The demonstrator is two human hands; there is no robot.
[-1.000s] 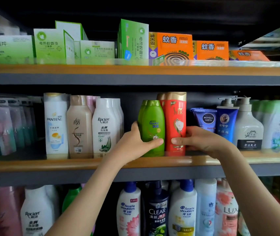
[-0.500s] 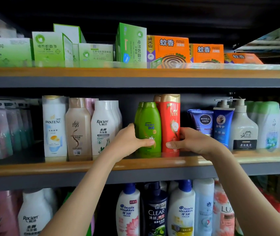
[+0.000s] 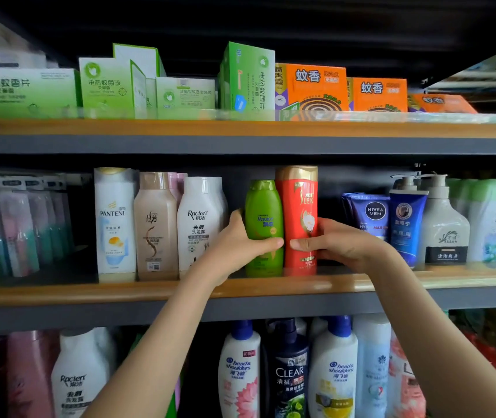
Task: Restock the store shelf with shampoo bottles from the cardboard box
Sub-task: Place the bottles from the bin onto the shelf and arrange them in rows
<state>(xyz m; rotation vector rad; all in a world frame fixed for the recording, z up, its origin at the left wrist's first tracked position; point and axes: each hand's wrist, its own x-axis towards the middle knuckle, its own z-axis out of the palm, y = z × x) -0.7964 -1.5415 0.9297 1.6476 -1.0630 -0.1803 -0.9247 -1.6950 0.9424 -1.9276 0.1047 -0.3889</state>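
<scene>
Middle shelf [image 3: 271, 289] largely stocked; gap seen between white Raclen bottle [image 3: 200, 224] and green bottle [image 3: 263, 227]. Green bottle and red bottle [image 3: 299, 218] stood upright, touching, near front edge. Left hand [image 3: 237, 245] wrapped on green bottle, right hand [image 3: 340, 244] on red one; thumbs nearly met. Placement judged near done. Cardboard box not in view; remaining stock unknown. Rear rows hidden.

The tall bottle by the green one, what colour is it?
Red, with a gold cap; the bottle shows clearly in the head view.
</scene>
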